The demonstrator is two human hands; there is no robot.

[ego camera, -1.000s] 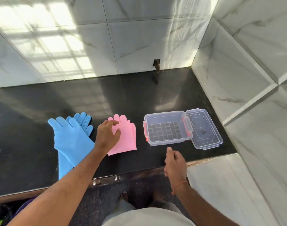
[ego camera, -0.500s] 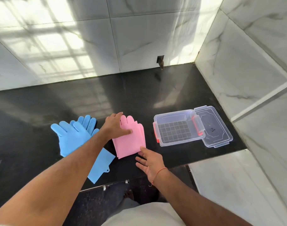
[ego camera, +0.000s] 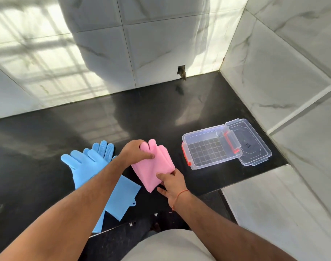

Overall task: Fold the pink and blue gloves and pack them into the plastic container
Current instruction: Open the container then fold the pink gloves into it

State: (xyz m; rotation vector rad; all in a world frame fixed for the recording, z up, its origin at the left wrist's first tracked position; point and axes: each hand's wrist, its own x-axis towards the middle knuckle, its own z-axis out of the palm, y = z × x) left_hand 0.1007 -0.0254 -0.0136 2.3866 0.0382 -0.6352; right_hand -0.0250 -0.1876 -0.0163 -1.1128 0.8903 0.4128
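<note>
The folded pink gloves are held just above the black counter, tilted. My left hand grips their finger end from the left. At their near right corner my right hand pinches the cuff end. The blue gloves lie flat and unfolded on the counter to the left, fingers pointing away, partly under my left forearm. To the right stands the clear plastic container with orange clips, open and with nothing inside. Its clear lid lies against its right side.
The black counter ends at a front edge close to my body. White marble-tiled walls close it off at the back and on the right. A small dark hole sits low in the back wall.
My right hand came up from the counter edge and took the near corner of the pink gloves. Both hands have lifted and tilted them off the counter. The view has shifted.
</note>
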